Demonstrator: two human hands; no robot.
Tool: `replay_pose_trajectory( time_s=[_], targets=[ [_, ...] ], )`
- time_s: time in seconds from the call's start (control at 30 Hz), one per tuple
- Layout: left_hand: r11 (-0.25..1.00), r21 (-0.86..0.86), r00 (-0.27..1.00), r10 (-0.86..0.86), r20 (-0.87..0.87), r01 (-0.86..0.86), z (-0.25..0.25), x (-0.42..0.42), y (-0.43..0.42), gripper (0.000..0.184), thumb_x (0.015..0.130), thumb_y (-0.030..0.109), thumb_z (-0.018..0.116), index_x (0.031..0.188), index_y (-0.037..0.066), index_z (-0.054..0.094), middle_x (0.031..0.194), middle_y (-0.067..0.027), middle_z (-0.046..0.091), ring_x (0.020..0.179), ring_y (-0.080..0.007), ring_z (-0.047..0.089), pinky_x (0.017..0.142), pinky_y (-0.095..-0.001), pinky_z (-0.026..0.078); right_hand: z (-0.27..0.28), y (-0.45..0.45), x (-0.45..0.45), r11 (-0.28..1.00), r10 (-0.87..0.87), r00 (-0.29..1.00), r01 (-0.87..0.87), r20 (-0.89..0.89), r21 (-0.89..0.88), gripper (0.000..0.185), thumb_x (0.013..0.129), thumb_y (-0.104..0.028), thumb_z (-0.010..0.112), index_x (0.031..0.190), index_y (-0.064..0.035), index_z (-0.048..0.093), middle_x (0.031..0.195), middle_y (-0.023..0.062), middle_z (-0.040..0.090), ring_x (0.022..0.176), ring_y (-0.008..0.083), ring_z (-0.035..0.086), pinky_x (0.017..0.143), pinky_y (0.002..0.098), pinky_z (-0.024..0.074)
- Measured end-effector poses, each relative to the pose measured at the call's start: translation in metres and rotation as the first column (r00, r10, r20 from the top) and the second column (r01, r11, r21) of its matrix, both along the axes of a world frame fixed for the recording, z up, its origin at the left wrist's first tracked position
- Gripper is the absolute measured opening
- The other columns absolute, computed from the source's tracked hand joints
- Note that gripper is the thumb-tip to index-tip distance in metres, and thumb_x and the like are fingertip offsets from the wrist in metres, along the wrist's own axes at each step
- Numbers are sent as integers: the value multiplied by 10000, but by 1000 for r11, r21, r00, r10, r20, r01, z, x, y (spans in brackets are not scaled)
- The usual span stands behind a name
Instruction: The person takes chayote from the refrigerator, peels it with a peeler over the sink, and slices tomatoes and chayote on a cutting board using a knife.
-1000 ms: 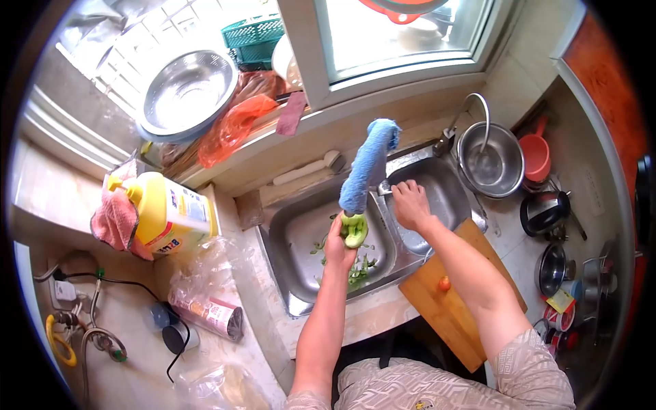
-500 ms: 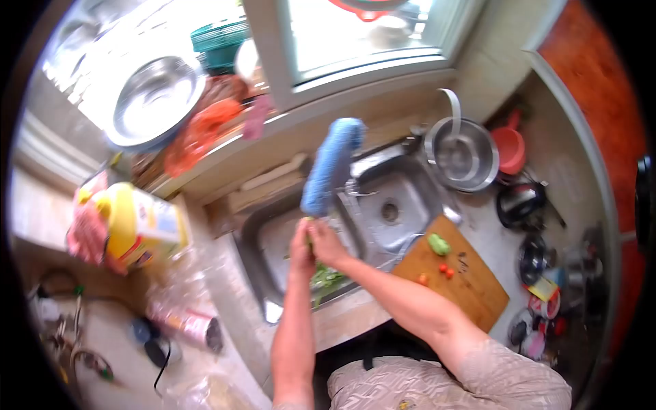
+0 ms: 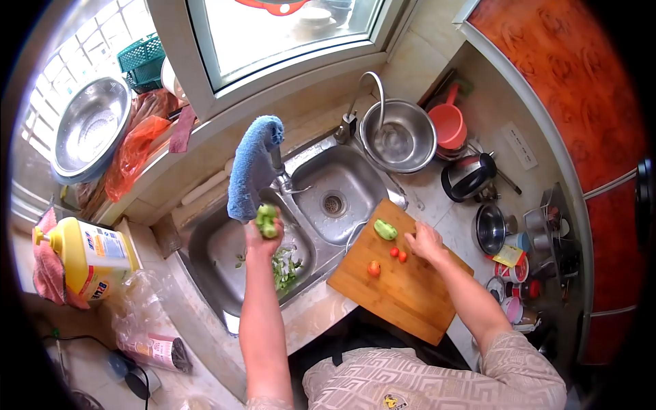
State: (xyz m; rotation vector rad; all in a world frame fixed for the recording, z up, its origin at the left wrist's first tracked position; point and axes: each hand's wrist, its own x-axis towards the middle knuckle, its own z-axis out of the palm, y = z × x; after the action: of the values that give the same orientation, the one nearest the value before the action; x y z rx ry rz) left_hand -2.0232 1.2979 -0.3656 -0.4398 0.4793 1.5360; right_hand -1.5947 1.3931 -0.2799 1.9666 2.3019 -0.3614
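My left hand, over the left sink basin, is closed around a knobbly light-green vegetable. Green scraps lie in the basin below. A blue cloth hangs over the faucet just behind that hand. My right hand rests at the wooden cutting board with curled fingers; whatever is under them is hidden. Left of it on the board are another green vegetable, two small red tomatoes and an orange-red tomato.
The right basin has a drain. Behind the board stand a steel pot, a red dipper and a kettle. A yellow jug is at left, near a plastic bag. A steel bowl sits by the window.
My hands were together at the left basin in front of the cloth. My right hand has moved right to the cutting board; my left stays over the basin. The view has turned right.
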Motion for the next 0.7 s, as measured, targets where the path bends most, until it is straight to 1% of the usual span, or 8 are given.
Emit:
replay_pose_trajectory(
  time_s=[0.03,0.07,0.13,0.23,0.3,0.43,0.53,0.7],
  targets=[
    [907,-422,978,-94,-189,5,-20,7,10,339,884,402,652,1015,92,615,921,-90,655,673,-182,599,503,-270,542,-11,-6,15,1000,-6,1000,6,28,-9,359,865,-344,667,1024,-26,619,1001,170,669,999,355,638,868,473,498],
    [905,-422,925,-207,-319,58,-50,8,0,383,818,396,735,1011,83,628,899,-92,661,686,-175,624,463,-263,518,-19,-6,21,1000,-11,999,11,48,-14,399,851,-365,687,1047,-26,608,999,167,670,996,355,641,862,478,500],
    [763,-642,381,-574,-724,-71,-10,30,-12,478,781,382,769,1123,72,646,993,-129,679,835,-228,676,608,-343,575,-32,-10,28,998,-64,994,63,-89,-16,464,794,-323,769,1088,-19,579,925,141,670,921,335,651,816,452,514],
    [797,-526,-433,-603,-670,-295,-9,77,-24,621,740,350,794,1254,49,618,1117,-179,676,1016,-280,670,846,-405,557,-46,-8,34,991,-122,958,101,-261,-91,385,761,-199,790,1028,-8,591,870,125,671,872,309,650,788,420,516],
    [874,-483,-361,-467,-807,-51,36,110,-22,677,724,330,792,1301,37,595,1206,-203,652,1117,-324,633,1011,-416,476,-45,-6,32,988,-137,951,111,-278,-105,322,763,-172,764,988,-14,598,839,120,665,845,295,651,760,410,519],
    [887,-382,-289,-306,-907,261,49,180,1,668,711,336,804,1273,33,608,1199,-210,648,1112,-338,631,995,-412,493,-32,-5,34,967,-213,933,159,-291,-200,237,775,-156,704,942,-20,607,797,110,651,794,264,647,714,389,523],
    [869,-398,-460,-235,-856,296,44,221,11,602,714,339,807,1217,55,639,1132,-204,654,1084,-375,604,983,-435,487,-45,0,52,978,-130,939,68,-320,-197,204,847,-172,679,944,-16,590,790,84,656,735,206,645,677,348,529],
    [868,-401,-597,-162,-786,293,59,258,9,517,713,380,835,1104,86,670,1035,-172,685,1026,-362,616,910,-454,506,-9,1,26,948,-276,541,18,-795,-318,125,1001,-154,552,1030,-39,513,805,50,649,697,125,633,593,270,524]
  ],
)
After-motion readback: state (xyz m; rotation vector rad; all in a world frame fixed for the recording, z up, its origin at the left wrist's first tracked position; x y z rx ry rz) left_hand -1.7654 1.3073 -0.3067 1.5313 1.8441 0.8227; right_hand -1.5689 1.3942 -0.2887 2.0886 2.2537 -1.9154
